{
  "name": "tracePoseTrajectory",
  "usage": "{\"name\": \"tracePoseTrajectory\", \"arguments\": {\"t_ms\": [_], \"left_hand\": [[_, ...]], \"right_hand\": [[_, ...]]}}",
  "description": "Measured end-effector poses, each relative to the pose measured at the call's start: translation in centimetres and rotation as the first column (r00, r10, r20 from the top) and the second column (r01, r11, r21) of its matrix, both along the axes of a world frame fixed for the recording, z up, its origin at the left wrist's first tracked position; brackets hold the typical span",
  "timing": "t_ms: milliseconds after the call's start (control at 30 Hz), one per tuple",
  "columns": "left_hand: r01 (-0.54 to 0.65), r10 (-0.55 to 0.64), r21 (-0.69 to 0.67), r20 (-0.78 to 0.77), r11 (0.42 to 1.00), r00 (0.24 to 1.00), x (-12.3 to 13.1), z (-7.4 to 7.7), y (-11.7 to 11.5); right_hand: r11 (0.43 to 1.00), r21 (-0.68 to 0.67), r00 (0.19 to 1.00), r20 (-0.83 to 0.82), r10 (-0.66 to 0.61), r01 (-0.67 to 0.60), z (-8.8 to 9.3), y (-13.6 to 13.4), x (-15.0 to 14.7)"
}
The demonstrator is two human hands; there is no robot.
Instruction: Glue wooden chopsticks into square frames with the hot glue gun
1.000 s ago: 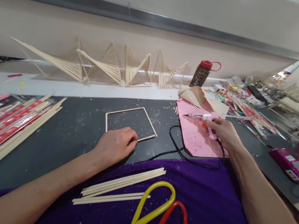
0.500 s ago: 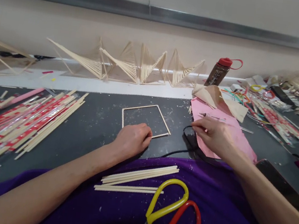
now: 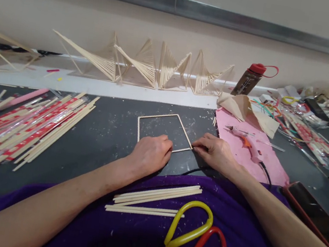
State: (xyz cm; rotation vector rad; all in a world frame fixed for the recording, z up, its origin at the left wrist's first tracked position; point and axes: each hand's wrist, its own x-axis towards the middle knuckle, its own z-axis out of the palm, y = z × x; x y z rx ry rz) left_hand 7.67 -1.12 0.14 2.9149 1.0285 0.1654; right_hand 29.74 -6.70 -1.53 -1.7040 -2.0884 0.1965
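A square frame of thin wooden sticks (image 3: 159,116) lies flat on the dark table in front of me. My left hand (image 3: 154,151) is closed on its near stick, left of the middle, covering the near left corner. At the near right corner, the fingertips of my right hand (image 3: 214,151) pinch the frame. A pink hot glue gun (image 3: 248,143) with an orange trigger rests on pink paper (image 3: 228,118) just beyond my right hand. Loose wooden sticks (image 3: 157,194) lie across the purple cloth (image 3: 82,218) on my lap, by scissors (image 3: 189,236) with yellow and red handles.
Bundles of sticks in red-and-clear wrappers (image 3: 27,130) spread over the left of the table. Twisted stick models (image 3: 142,64) stand along the wall. A red-capped bottle (image 3: 249,80) is behind the paper, a dark case (image 3: 315,212) at right, with clutter further back.
My right hand has moved left from the black cord beside the pink paper to the frame's near right corner. The glue gun is now uncovered. My left hand stays on the frame.
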Motion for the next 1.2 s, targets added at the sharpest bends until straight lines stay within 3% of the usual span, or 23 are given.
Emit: {"name": "tracePoseTrajectory", "arguments": {"t_ms": [933,1200], "left_hand": [[0.010,-0.010,-0.005,-0.045,1.000,0.999,0.4,0.4,-0.2],[0.022,-0.024,-0.034,-0.033,0.999,0.999,0.4,0.5,-0.1]], "right_hand": [[0.985,0.130,0.986,0.135,0.097,-0.114,-1.0,-0.1,0.1],[0.986,0.142,0.984,0.163,0.064,-0.088,-0.9,-0.1,-0.2]]}}
